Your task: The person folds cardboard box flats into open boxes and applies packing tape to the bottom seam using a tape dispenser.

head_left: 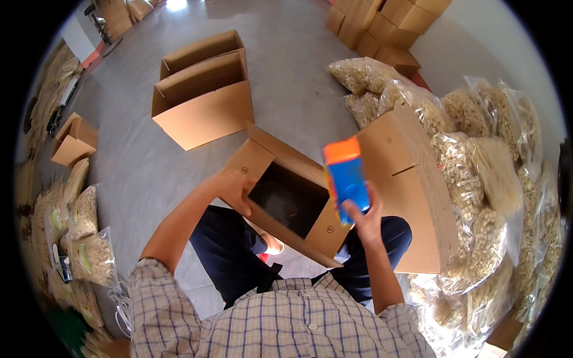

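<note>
A seated worker's left hand (pixel 234 190) grips the flap of an open cardboard box (pixel 286 200) tilted across the knees, while the right hand (pixel 364 218) clasps a blue-and-orange tape dispenser (pixel 345 179) just beside the box's right edge. The box-assembly step appears underway; sealing would next call for the flaps folded shut under the dispenser.

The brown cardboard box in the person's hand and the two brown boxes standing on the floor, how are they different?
The brown cardboard box held by the left hand is tilted, its dark opening facing the person; the two brown cardboard boxes on the grey floor stand upright, openings upward. The held one is off the floor, over the person's legs; the floor ones rest apart, untouched. All are plain brown cardboard with flaps open.
</note>
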Available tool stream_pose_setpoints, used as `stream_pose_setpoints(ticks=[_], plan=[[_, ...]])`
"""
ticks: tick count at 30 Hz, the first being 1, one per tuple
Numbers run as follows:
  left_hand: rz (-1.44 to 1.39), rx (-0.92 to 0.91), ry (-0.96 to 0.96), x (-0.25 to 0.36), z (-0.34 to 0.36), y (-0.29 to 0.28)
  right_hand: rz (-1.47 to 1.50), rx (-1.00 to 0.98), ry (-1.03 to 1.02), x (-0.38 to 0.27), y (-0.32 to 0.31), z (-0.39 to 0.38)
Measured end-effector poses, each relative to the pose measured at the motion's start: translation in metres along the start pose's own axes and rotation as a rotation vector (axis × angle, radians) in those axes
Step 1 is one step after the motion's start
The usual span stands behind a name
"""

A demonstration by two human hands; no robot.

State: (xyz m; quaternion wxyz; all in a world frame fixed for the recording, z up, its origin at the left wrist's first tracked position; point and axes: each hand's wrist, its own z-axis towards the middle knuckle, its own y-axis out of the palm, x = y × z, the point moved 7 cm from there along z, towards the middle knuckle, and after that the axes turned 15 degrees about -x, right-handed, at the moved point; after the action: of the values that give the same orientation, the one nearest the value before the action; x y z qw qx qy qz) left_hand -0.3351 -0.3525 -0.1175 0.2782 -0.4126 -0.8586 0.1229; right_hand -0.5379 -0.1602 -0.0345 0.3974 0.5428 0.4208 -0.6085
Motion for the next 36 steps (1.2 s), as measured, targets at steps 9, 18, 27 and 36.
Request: stream_pose_setpoints(ticks=[9,18,27,36], plan=[[-0.33,1.292,-0.181,-0.046,0.027,0.017,0.313,0.252,-0.082,0.015,-0.016,0.015],[-1.04,1.475,0.169,-0.104,0.051,0.018,0.263,0.07,0.251,0.106,0.025,-0.039],[-0.815,1.245,0.083,-0.11,0.038,0.009,0.071,-0.217,0.281,0.055,0.05,-0.009],[-0.605,1.311,0.047,-0.108,0.038,0.005,0.139,-0.404,0.118,0.027,0.119,0.071]])
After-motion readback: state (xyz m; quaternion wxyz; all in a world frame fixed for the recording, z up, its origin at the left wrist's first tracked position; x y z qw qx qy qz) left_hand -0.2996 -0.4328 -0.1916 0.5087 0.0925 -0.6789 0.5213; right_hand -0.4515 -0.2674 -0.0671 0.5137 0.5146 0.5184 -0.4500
